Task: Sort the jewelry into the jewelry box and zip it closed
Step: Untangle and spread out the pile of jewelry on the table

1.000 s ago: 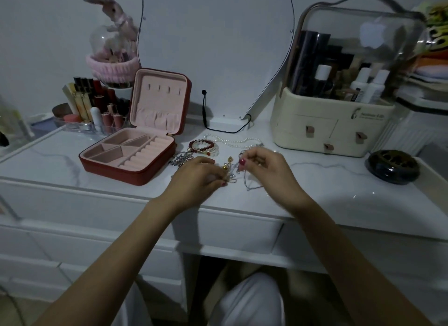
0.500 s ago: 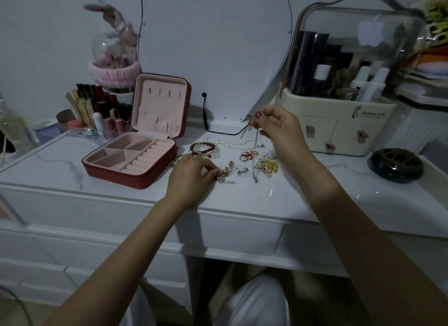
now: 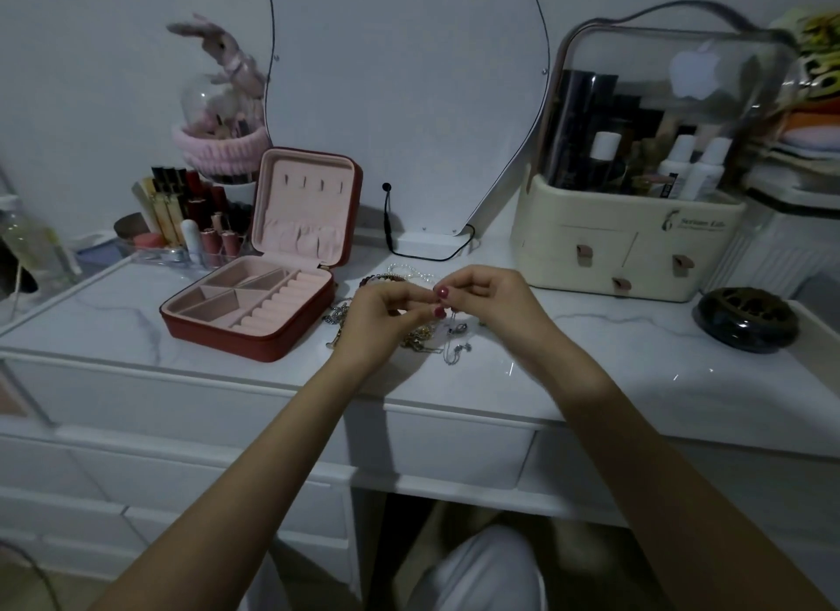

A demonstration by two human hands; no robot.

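A red jewelry box (image 3: 254,313) with pink lining stands open on the white table, lid upright, compartments empty. To its right lies a heap of jewelry (image 3: 422,338): gold pieces, silver chains, a pearl strand (image 3: 411,269) at the back. My left hand (image 3: 379,322) and my right hand (image 3: 488,303) meet above the heap, fingertips pinching a thin silver chain (image 3: 452,342) that hangs down to the table. The hands hide part of the heap.
Lipsticks and bottles in a clear tray (image 3: 182,228) stand behind the box. A cream cosmetic organizer (image 3: 622,242) sits at the back right, a dark round dish (image 3: 745,319) at the far right. A mirror with a black cable (image 3: 400,242) leans on the wall.
My right hand, which had lifted the chain high, came down and back toward me. My left hand rose off the heap to meet it, and both now pinch the chain.
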